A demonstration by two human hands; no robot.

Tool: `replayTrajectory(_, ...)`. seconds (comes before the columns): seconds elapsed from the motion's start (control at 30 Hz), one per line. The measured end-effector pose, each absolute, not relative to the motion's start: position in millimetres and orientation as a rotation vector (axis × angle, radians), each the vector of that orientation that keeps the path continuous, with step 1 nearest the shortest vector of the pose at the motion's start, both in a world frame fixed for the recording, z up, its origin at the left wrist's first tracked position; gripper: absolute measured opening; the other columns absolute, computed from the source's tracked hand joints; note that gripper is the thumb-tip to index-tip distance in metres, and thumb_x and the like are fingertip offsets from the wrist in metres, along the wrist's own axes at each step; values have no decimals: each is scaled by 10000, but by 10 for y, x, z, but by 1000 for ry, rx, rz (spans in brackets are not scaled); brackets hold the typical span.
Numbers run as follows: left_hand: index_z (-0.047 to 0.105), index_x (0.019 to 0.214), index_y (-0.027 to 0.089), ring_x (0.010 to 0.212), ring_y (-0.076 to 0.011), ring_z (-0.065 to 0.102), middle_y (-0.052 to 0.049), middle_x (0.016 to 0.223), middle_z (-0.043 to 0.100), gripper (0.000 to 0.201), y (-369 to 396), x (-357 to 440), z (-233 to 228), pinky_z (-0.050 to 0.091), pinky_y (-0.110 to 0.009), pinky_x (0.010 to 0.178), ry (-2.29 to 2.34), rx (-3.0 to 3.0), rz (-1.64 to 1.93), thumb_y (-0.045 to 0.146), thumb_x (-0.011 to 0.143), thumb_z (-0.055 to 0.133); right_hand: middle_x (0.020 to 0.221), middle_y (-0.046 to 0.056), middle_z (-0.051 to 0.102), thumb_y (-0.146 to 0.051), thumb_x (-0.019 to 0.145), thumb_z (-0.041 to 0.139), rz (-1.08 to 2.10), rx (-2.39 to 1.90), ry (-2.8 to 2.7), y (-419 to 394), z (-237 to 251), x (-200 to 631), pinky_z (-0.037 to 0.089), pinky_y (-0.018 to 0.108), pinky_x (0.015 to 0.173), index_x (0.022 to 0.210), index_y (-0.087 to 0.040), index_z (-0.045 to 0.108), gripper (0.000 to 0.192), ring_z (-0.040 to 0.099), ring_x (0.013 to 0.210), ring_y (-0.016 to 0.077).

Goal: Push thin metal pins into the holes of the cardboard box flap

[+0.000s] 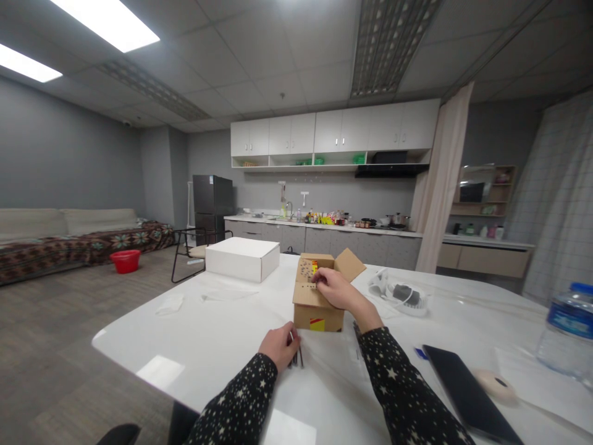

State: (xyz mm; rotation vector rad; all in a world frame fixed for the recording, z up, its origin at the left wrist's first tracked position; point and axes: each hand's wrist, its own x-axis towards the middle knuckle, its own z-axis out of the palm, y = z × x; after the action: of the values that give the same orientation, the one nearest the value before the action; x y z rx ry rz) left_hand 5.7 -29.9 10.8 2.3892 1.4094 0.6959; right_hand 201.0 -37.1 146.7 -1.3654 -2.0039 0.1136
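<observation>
A cardboard box (319, 314) with an open flap stands on the white table, small holes dotting its upper surface. My right hand (334, 288) rests over that top, fingertips pinched together near the holes; whatever is between them is too small to make out. In front of the box, my left hand (278, 346) is low at the tabletop with its fingers curled around several thin dark nails (300, 357), whose lower ends show beneath the fingers. More dark, thin pieces (356, 330) lie by my right forearm, partly hidden.
A white box (243, 258) sits at the back left of the table (208, 334). To the right are a white round device with a cable (407, 300), a black phone or tablet (467, 389), a beige mouse-like object (495, 386) and a water bottle (569, 334).
</observation>
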Motion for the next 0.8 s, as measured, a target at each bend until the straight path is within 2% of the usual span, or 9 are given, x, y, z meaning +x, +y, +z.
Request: replayTrajectory(0.8,591,857,206,626,-132,577,6,676,653,142,-295,55,100,349,-218,590,1416,2390,693,287,854,475,971,65,671,-155,845,460,132,-1358,-1979,-361,1463,2031,426,300,809,905,-184,590,146,599,904,192)
